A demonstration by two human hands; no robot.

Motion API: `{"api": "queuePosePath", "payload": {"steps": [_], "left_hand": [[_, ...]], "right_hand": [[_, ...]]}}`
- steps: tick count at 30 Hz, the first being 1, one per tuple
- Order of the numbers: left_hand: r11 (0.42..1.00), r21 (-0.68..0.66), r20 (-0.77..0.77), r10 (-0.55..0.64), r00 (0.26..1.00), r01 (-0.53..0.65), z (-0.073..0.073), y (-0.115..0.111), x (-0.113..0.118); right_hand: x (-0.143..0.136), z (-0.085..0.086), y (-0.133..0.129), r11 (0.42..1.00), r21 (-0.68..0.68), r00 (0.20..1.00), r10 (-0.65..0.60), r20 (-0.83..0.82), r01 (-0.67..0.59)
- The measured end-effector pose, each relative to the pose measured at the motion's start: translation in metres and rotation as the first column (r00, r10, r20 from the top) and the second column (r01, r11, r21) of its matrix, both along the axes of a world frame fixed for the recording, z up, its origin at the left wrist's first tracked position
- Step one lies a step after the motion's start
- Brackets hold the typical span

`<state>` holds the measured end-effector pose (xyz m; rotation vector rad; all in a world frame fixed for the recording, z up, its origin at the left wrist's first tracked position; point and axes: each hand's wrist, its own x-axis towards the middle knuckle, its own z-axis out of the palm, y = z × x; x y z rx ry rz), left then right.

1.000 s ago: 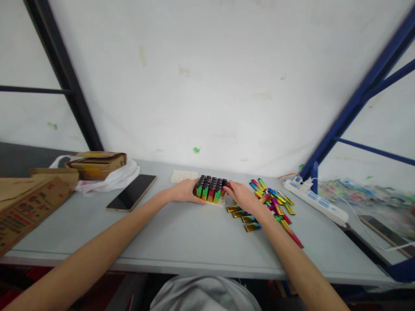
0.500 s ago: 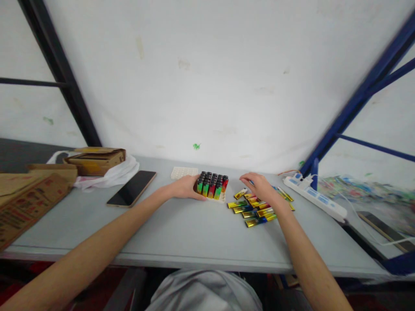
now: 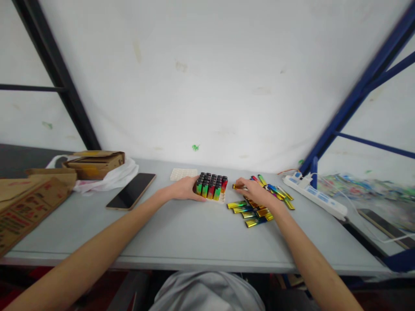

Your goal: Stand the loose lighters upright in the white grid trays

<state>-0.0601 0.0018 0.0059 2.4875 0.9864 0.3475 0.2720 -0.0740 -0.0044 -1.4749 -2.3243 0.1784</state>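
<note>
My left hand (image 3: 187, 188) is curled around the left side of a block of lighters (image 3: 211, 185). They stand upright in rows, with black tops and green, yellow and red bodies. Under them, a white holed tray (image 3: 222, 199) shows at the right front corner. To the right, my right hand (image 3: 251, 190) pinches a shiny gold-ended piece (image 3: 236, 186), its other end hidden by the fingers. Below and beyond that hand lie several loose metallic pieces (image 3: 240, 209), lighter-sized, in gold, blue, green and red. Whether these are lighters too, I cannot tell.
A second white holed tray (image 3: 183, 173) lies behind my left hand. On the left are a phone (image 3: 131, 191), a white plastic bag (image 3: 125, 172) and cardboard boxes (image 3: 32, 203). A power strip (image 3: 316, 198) with plugs runs along the right, near a blue metal frame (image 3: 363, 86).
My right hand has moved slightly left and down and now holds a gold-ended piece from the pile. My left hand stays on the lighters.
</note>
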Motion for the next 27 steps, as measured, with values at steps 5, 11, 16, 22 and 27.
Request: {"api": "queuePosePath", "payload": {"steps": [5, 11, 16, 22, 27], "left_hand": [[1.000, -0.001, -0.003, -0.006, 1.000, 0.006, 0.000, 0.001, 0.000], [1.000, 0.024, -0.014, -0.015, 1.000, 0.015, -0.002, 0.002, -0.001], [1.000, 0.012, -0.013, -0.013, 1.000, 0.013, -0.004, 0.004, 0.000], [1.000, 0.021, -0.016, -0.006, 1.000, 0.006, -0.003, 0.003, 0.000], [1.000, 0.008, 0.007, -0.014, 1.000, 0.014, -0.003, 0.003, -0.001]], "right_hand": [[-0.011, 0.005, -0.001, 0.981, 0.120, 0.983, -0.134, -0.124, 0.149], [-0.030, 0.002, 0.000, 0.969, 0.081, 0.853, -0.163, -0.496, 0.233], [-0.040, -0.001, 0.003, 0.977, -0.059, 0.684, -0.185, -0.705, 0.204], [-0.054, 0.008, -0.006, 0.992, -0.063, 0.587, -0.114, -0.802, 0.107], [-0.064, 0.009, -0.009, 0.972, -0.235, 0.504, -0.189, -0.843, -0.029]]}}
